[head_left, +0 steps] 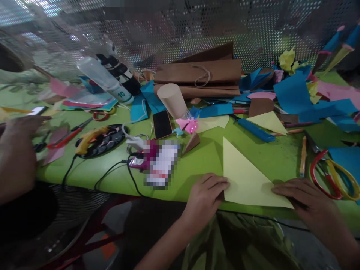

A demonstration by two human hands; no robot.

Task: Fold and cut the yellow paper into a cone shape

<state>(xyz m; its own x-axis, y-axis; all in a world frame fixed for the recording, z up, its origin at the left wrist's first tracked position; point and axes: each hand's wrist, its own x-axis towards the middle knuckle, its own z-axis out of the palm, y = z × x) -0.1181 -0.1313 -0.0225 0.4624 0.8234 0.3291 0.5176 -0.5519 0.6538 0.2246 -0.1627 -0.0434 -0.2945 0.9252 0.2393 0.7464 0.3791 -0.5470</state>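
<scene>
A pale yellow sheet of paper [247, 180], triangular in outline, lies at the near edge of the green table in front of me. My left hand [208, 193] pinches its left edge between thumb and fingers. At the lower right corner, my right hand [306, 197] grips the same paper, with the thumb hidden underneath. Just right of that hand lie scissors [327, 174] with one red and one yellow handle. A pencil [303, 155] rests beyond the hand, beside the scissors.
A co-worker's arm [17, 157] reaches in at left. Nearby are a yellow glue gun [90, 140], red-handled scissors [67, 135], phones, cables and a brown paper cone piece [192, 142]. Behind stand a paper cylinder [172, 99], brown paper sheets [180, 77], a bottle [104, 80] and blue paper [292, 90].
</scene>
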